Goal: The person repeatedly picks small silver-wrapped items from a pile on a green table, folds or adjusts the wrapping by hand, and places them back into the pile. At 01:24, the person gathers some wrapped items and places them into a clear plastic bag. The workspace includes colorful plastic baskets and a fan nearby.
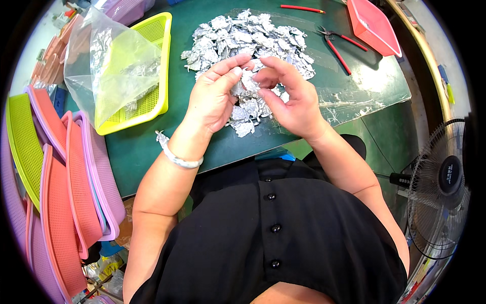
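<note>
A heap of thin, crinkled silver metal pieces [248, 38] is spread on the green table [152, 162], with a smaller group of pieces [245, 119] below my hands. My left hand [215, 91] is closed, thumb and forefinger pinched at a silver metal piece [248, 83]; the heap behind blurs its outline. My right hand [293, 99] faces it from the other side, fingers curved, with a gap between thumb and forefinger. Whether its fingertips touch the piece is hard to see. A pale bangle [185, 163] circles my left wrist.
A yellow-green basket [164, 76] with a clear plastic bag [109, 66] stands left of the heap. Red-handled pliers [336, 45], a red pen-like stick [302, 8] and a pink tray [372, 30] lie right. Stacked baskets [63, 213] crowd the left; a fan [440, 187] stands right.
</note>
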A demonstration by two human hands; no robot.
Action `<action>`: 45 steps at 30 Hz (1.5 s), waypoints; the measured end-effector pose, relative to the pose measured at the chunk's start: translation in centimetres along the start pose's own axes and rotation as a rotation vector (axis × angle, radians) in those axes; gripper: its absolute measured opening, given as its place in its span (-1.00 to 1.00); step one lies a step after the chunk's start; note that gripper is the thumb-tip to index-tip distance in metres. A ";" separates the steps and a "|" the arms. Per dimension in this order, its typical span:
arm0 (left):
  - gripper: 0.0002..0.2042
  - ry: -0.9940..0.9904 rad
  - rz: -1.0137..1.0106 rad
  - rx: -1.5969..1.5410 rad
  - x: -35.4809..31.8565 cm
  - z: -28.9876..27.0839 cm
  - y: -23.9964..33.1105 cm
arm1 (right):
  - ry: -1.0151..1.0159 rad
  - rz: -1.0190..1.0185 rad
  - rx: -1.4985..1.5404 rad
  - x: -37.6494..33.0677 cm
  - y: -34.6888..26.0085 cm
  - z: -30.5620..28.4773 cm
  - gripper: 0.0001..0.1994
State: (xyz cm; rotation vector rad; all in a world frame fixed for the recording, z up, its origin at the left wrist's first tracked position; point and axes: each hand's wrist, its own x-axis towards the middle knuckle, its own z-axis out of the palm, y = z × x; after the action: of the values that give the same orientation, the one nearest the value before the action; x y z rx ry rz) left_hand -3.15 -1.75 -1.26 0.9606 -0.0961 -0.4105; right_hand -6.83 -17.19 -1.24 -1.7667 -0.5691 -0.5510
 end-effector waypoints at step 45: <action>-0.84 0.031 -0.118 0.353 0.0 -0.1 1.7 | -0.266 -0.158 -0.314 3.9 1.3 -2.4 -0.54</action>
State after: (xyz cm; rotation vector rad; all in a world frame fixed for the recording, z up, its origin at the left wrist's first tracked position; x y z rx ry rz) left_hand -2.67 -0.82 0.03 1.3243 -0.0855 -0.4970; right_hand -3.20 -19.40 0.85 -2.1230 -0.8493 -0.5389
